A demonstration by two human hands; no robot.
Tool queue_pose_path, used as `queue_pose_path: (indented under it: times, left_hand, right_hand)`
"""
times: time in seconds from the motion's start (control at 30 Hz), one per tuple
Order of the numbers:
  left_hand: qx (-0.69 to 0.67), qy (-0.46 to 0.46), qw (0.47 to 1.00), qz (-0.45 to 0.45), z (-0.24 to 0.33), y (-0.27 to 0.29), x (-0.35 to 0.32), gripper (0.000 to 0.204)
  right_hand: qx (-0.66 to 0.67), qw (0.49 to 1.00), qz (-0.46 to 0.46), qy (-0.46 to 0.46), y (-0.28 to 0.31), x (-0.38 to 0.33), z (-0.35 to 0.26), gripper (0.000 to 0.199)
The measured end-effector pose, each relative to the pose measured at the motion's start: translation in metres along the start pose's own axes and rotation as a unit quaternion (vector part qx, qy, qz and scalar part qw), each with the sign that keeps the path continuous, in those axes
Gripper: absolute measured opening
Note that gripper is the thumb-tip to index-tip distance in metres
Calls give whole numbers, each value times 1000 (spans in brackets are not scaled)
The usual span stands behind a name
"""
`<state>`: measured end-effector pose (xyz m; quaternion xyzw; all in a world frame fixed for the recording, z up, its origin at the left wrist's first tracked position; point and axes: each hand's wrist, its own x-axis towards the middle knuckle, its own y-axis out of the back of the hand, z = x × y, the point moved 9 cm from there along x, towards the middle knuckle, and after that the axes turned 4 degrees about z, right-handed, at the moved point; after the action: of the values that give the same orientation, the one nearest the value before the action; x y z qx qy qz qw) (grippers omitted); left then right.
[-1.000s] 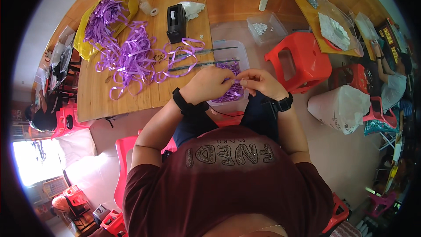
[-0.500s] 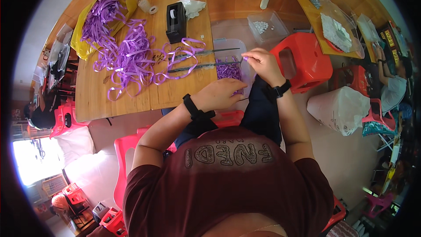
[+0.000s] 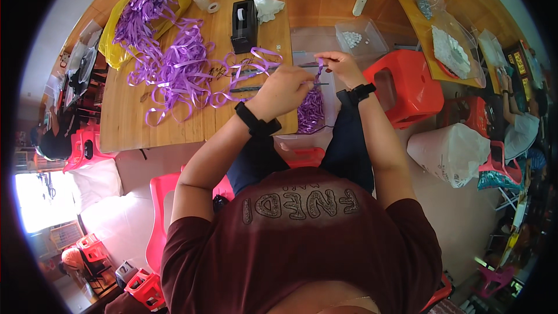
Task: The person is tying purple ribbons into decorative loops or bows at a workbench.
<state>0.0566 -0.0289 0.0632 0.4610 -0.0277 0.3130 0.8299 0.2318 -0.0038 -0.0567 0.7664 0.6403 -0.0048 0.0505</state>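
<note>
A short twisted purple ribbon (image 3: 319, 71) runs between my two hands, past the table's right edge. My right hand (image 3: 344, 68) pinches its upper end between thumb and fingers. The fingers of my left hand (image 3: 283, 90) are closed at its lower part; their exact grip is partly hidden. Close beside my left hand, two dark thin rods stick out over the table edge, the nearer rod (image 3: 247, 89) passing under the hand. Below sits a clear plastic bin with short purple ribbon pieces (image 3: 311, 110) in it. Loose purple ribbon (image 3: 183, 61) lies heaped on the table.
On the wooden table (image 3: 131, 122) stand a black tape dispenser (image 3: 244, 26) and a yellow bag (image 3: 110, 52) of ribbon. A clear bin (image 3: 372, 39) with white pieces and a red stool (image 3: 410, 90) are at the right. Beyond is a white sack (image 3: 447, 151). Other people sit farther off.
My left hand has risen from the bin to the rods. My right hand has moved slightly up and left. A twisted ribbon now shows between both hands.
</note>
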Motion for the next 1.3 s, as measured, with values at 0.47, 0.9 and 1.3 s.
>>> queue_pose_path:
  times: [0.47, 0.9, 1.3]
  left_hand:
    - [142, 10, 988, -52, -43, -38, 9, 49]
    - [67, -10, 997, 21, -26, -11, -6, 38]
    - [-79, 215, 971, -73, -25, -111, -149, 32]
  right_hand:
    - [8, 996, -74, -53, -64, -41, 83, 24]
    - [145, 909, -3, -391, -105, -207, 226, 25]
    - [74, 903, -153, -394, -118, -232, 187, 31]
